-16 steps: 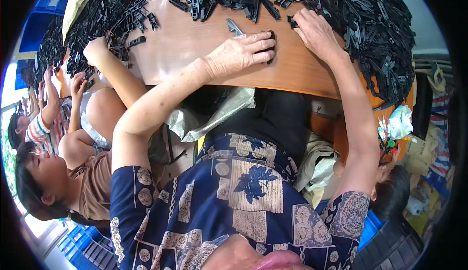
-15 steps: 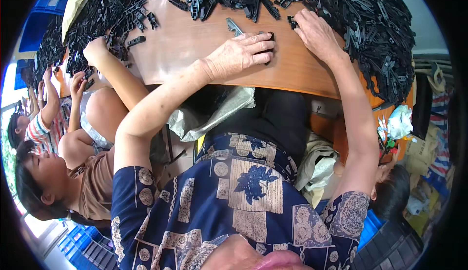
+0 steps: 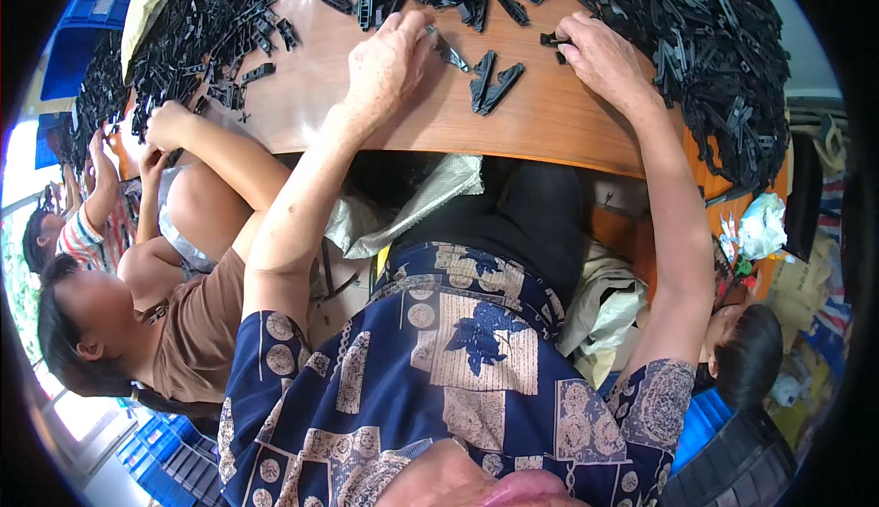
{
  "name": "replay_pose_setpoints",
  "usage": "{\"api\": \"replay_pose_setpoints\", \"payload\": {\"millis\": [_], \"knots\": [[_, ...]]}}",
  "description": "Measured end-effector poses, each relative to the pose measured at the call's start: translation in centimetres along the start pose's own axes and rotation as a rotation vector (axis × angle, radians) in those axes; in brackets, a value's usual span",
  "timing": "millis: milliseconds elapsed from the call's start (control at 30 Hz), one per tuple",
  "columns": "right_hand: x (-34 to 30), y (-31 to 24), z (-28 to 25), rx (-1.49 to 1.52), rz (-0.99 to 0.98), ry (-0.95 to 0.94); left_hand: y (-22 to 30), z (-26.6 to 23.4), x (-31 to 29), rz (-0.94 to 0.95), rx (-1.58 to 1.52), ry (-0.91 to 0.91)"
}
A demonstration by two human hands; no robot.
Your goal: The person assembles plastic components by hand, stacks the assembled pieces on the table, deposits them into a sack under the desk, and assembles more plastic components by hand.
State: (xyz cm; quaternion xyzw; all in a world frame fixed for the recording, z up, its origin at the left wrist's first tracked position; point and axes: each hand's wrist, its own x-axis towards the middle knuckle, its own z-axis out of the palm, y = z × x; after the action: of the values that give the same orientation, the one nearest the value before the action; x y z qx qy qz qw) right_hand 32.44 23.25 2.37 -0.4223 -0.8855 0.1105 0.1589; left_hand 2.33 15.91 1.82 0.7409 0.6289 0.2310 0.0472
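My left hand (image 3: 389,63) is over the table near the far pile, its fingers curled together. Beside its fingertips lies a slim grey metallic piece (image 3: 450,55); whether the fingers grip its end is hidden. My right hand (image 3: 597,57) pinches a small black plastic part (image 3: 553,41) between thumb and fingers, just above the tabletop. Between the hands, slim black plastic parts (image 3: 495,86) lie in a V shape on the brown wooden table (image 3: 549,127).
Large heaps of black plastic parts (image 3: 723,59) spread along the far and right sides. Another heap (image 3: 206,40) is at the left, where a person in a brown top (image 3: 197,342) works. A crumpled plastic bag (image 3: 762,225) sits at the right edge.
My left hand has lifted off the black parts near the middle, leaving them exposed, and moved away and left to the grey piece. My right hand stays nearly in place.
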Motion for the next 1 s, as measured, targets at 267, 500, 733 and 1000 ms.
{"api": "replay_pose_setpoints", "payload": {"millis": [267, 500, 733, 1000], "knots": [[0.5, -0.2, 0.8, -0.020, -0.024, 0.073, 1.8, 3.2, 1.9, -0.125, -0.069, 0.012], [-0.6, -0.2, -0.5, 0.253, 0.068, 0.121, 2.1, 2.8, 0.7, 0.071, -0.123, 0.038], [-5.0, -1.8, -1.5, 0.576, 0.235, -0.278, 6.6, 1.4, -4.4, 0.286, 0.067, 0.071], [-6.4, -2.1, 0.3, 0.537, 0.282, -0.151, 4.8, 2.9, -3.3, 0.421, 0.104, 0.144]]}}
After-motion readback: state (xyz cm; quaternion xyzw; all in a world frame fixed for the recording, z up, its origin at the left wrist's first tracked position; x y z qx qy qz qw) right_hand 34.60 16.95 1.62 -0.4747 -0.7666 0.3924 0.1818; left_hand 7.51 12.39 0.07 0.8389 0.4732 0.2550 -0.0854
